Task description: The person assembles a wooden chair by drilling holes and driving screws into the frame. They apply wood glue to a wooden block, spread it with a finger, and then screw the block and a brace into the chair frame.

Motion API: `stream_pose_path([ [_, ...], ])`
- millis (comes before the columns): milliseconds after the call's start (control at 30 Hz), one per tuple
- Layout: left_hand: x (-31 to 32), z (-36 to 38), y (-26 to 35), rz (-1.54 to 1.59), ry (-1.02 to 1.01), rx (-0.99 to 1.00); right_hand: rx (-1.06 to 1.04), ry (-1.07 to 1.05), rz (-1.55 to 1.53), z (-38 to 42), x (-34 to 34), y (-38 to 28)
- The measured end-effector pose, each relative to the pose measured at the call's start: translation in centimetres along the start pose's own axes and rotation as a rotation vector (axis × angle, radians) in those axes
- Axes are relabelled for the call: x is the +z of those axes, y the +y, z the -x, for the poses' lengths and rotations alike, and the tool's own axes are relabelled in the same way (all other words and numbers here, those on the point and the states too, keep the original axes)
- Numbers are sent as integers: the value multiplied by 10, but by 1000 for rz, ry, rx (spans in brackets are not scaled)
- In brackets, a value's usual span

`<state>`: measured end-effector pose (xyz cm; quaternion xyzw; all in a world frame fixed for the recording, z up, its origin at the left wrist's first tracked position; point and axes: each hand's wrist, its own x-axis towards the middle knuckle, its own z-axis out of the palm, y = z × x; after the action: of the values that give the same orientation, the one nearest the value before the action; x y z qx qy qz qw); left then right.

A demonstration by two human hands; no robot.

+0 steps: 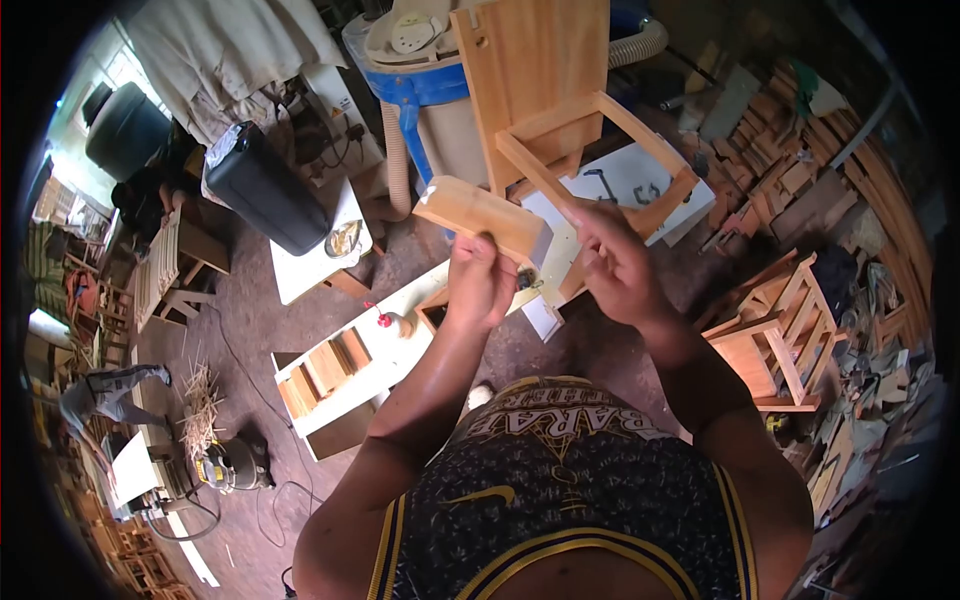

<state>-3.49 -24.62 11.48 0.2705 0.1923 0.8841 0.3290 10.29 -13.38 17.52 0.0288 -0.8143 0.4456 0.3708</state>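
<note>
In the middle of the view my left hand [480, 283] grips a wooden block [485, 217], which is held up at a tilt with a pale patch on its left end. My right hand [617, 262] is closed beside the block's right end, close to the chair frame; whether its fingers hold something is too small to tell. Behind both hands stands a wooden chair frame [535, 165] with a tall flat back panel. Below my left hand runs a long white bench [400, 350] carrying several small wooden pieces [325, 370] and a red-capped bottle [384, 320].
A black jerrycan [265, 188] stands on a small white table [300, 283] at the left. A blue-rimmed dust collector [425, 88] is behind. Slatted wooden frame [780, 345] and wood offcuts lie right. Another person [110, 390] bends over at far left, near a vacuum [228, 465].
</note>
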Motion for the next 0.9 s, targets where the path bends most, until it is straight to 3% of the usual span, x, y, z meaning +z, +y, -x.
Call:
stream_pose_path([
  [100,-20,6,9,-373,-88,-71,-12,-41,7,-13,-15,-5],
  [167,-20,11,13,-526,-161,-146,-222,-145,143,-24,-18,-10],
  [200,-19,13,16,-603,-202,-180,-219,-143,148,-25,-18,-9],
  [300,-21,17,17,-661,-296,-274,-310,-222,265,-29,-13,-5],
  [533,-12,25,19,-605,-321,-242,-412,-269,346,-23,-1,-9],
  [900,-20,33,19,-627,-356,-292,-315,-159,524,-19,-4,-8],
])
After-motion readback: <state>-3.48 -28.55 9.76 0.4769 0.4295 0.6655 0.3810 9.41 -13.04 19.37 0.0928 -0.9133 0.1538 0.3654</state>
